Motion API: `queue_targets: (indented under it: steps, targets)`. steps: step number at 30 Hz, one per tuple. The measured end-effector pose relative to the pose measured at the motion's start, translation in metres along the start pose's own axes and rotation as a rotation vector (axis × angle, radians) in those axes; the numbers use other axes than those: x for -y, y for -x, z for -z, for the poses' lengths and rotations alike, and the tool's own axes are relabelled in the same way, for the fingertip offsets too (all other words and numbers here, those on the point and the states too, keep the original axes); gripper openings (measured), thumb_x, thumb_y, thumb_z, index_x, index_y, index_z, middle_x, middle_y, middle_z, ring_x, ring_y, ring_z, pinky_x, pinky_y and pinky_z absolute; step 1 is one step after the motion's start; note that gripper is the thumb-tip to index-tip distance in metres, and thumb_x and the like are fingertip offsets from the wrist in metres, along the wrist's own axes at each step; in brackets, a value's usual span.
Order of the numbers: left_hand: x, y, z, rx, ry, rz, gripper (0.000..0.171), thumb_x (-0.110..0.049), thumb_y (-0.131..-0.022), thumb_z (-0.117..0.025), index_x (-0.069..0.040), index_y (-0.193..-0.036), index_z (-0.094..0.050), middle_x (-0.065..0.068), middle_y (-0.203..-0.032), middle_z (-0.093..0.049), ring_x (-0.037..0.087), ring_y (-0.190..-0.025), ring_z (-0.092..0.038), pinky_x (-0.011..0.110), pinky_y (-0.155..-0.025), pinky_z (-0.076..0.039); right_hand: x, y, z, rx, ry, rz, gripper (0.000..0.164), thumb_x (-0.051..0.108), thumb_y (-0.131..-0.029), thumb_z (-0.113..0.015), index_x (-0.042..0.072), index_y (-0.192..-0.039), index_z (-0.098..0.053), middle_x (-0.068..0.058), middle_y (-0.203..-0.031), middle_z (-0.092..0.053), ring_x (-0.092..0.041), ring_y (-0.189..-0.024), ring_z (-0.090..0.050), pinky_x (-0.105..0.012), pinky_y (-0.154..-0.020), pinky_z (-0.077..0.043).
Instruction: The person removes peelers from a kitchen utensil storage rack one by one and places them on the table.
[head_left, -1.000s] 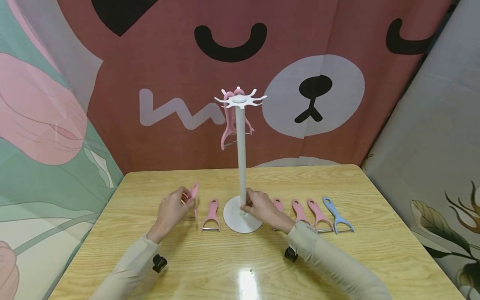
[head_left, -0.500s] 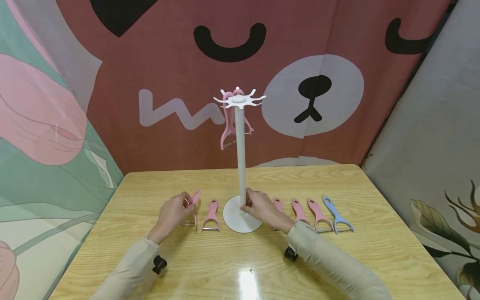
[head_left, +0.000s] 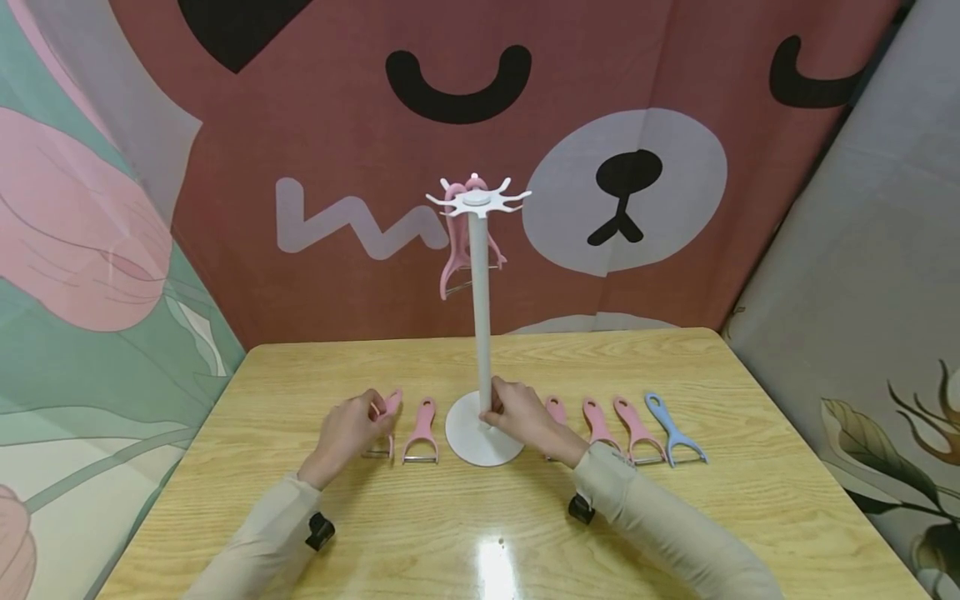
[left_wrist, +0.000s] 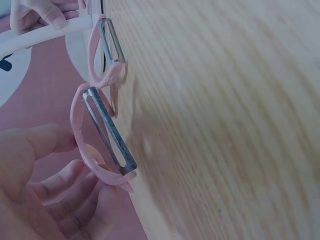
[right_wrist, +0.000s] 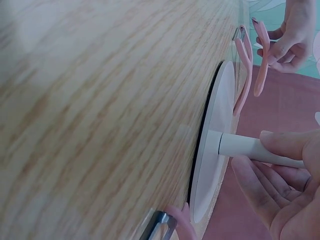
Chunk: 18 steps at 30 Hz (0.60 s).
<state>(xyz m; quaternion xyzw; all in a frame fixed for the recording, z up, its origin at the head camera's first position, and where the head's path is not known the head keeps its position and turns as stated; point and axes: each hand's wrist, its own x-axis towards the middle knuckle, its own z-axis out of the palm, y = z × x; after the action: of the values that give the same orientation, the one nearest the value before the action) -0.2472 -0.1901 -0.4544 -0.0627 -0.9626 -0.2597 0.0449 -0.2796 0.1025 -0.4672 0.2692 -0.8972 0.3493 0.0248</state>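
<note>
My left hand [head_left: 347, 433] pinches a pink peeler [left_wrist: 76, 117] by its handle, low over the table at the left; the metal blade points toward the near edge. Another pink peeler [head_left: 425, 425] lies just to its right. At the center, my right hand [head_left: 525, 414] grips the lower pole of a white stand [head_left: 480, 317], thumb and fingers around it right above the round base [right_wrist: 212, 155]. Pink peelers [head_left: 454, 242] hang from the hooks at the back left of the stand's top; the pole partly hides them.
Right of the stand, several pink peelers [head_left: 632, 421] and a blue peeler [head_left: 671, 425] lie in a row on the wooden table [head_left: 420, 533]. My right wrist and sleeve cover some of them. A printed curtain [head_left: 337, 292] hangs behind the table.
My left hand has lowered the pink peeler toward the table, its handle tip dropping. The right hand stays still on the pole.
</note>
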Motion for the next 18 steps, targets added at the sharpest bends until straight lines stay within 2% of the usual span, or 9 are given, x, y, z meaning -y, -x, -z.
queue_targets:
  steps: [18]
  targets:
    - [0.003,0.0,-0.011,0.018,0.012,0.008,0.019,-0.021,-0.089,-0.074,-0.006,-0.095,-0.063,0.0,-0.069,-0.055,0.013,-0.05,-0.045,0.027,-0.044,-0.035,0.0,0.0,0.0,0.014,-0.019,-0.008,0.023,0.007,-0.088,-0.076,0.001,-0.104,-0.06,-0.004,-0.082,-0.068,-0.011,-0.07,-0.065,-0.023,-0.056,-0.053]
